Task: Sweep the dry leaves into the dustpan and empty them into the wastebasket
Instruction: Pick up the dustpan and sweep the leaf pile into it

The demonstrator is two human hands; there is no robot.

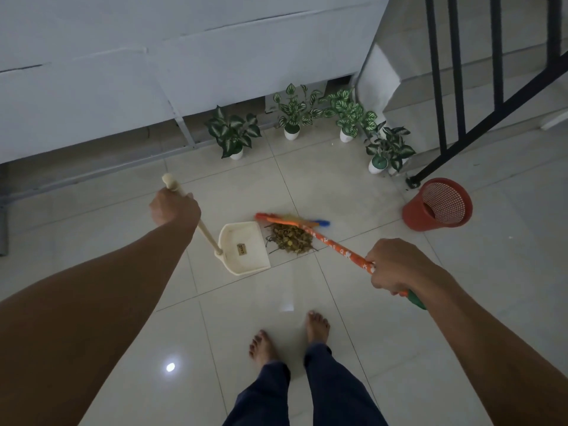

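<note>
A pile of dry brown leaves (290, 238) lies on the tiled floor, right beside the open mouth of a cream dustpan (244, 252). My left hand (174, 208) grips the dustpan's long cream handle near its top. My right hand (395, 265) grips the orange patterned broom handle (338, 249). The broom's colourful head (292, 219) rests on the floor on the far side of the leaves. A red mesh wastebasket (438, 204) stands to the right, tilted toward me, and its inside looks bare.
Several potted plants (292, 113) in white pots line the far wall. A black stair railing (461, 87) rises at the right, its foot next to the wastebasket. My bare feet (289, 336) stand on the tiles below the dustpan.
</note>
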